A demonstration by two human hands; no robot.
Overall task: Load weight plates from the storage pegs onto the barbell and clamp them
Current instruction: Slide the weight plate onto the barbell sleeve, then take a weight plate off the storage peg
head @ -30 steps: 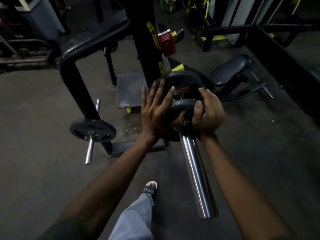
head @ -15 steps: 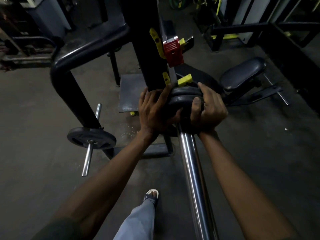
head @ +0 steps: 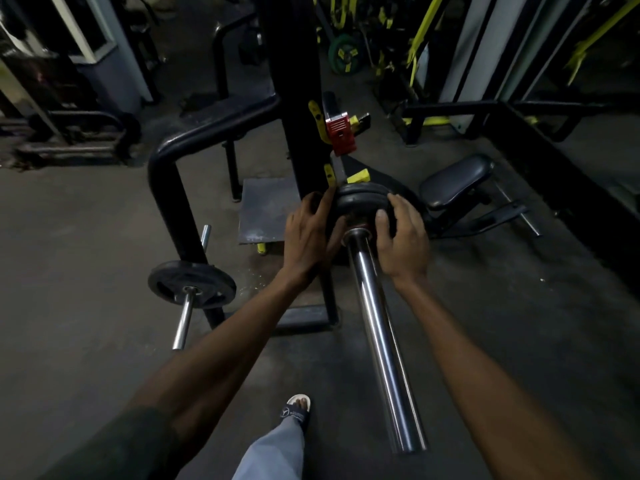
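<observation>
Rubber-black plates (head: 360,199) now shoved fully up the chrome barbell sleeve (head: 377,323) at frame centre, left hand (head: 306,233) & right hand (head: 401,237) easing off w/ fingers spread loose, gripping nothing — clamp's next, I'd say, or another plate (head: 192,284) from lower-left peg

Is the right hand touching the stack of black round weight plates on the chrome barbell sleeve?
Touching. In the head view, the right hand's fingers curl against the black weight plates' rim, no gap showing.
</observation>
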